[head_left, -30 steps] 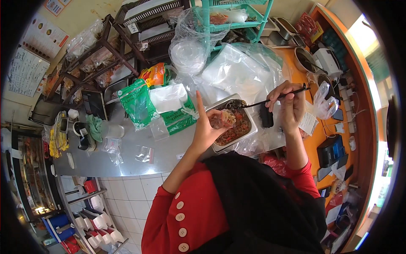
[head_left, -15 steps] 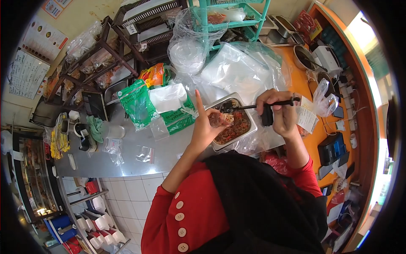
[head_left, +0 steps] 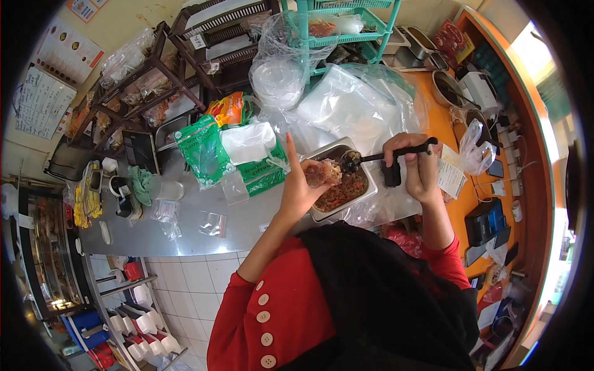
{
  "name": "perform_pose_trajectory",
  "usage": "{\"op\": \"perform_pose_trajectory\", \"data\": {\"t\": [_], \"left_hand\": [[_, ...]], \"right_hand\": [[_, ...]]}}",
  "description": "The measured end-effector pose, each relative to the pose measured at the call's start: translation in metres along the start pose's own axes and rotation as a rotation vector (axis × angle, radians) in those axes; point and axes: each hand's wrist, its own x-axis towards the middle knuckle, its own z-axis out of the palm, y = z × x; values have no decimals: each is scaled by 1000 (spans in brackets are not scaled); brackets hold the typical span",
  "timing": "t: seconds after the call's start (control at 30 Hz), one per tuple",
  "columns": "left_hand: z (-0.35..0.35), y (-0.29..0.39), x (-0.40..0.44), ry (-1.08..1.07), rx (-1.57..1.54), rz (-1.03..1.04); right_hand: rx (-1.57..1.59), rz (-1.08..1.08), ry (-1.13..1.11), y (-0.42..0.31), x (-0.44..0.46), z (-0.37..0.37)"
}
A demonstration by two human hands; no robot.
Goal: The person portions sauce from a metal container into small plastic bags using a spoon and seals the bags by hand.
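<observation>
A small clear plastic bag with food in it (head_left: 321, 172) is gripped in my left hand (head_left: 301, 183), whose index finger points up. My right hand (head_left: 418, 168) is closed round the handle of a black ladle (head_left: 374, 157). The ladle's bowl, with some food on it, is just right of the bag's mouth, above a metal tray (head_left: 367, 196) of chopped brown and red food (head_left: 341, 190). Beneath my right hand is a black object (head_left: 390, 172).
Green plastic glove packs (head_left: 202, 152) lie left of the tray. Clear plastic bags (head_left: 346, 102) are spread behind it. Dark racks (head_left: 142, 86) and a teal rack (head_left: 303, 37) stand at the back. An orange counter (head_left: 433, 99) with pots is on the right.
The ladle's bowl has come up from the food in the tray to beside the bag. My right hand has tilted and shifted. My left hand has hardly moved.
</observation>
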Motion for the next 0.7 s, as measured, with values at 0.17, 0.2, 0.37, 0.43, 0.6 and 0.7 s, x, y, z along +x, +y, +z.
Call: {"op": "perform_pose_trajectory", "data": {"t": [0.17, 0.2, 0.37, 0.43, 0.6, 0.7], "left_hand": [[-2, -1, -3, 31, -6, -11], [-2, -1, -4, 41, -50, -20], [4, -5, -6, 93, -365, -3], [6, -5, -7, 116, -310, 16], [10, -7, -6, 135, -232, 61], [12, -4, -4, 142, -220, 48]], "right_hand": [[79, 78, 337, 18, -23, 19], [108, 112, 406, 17, -24, 24], [222, 411, 637, 50, -47, 42], [320, 692, 555, 82, -70, 52], [-689, 700, 523, 84, -80, 69], [-577, 432, 512, 25, -45, 71]]}}
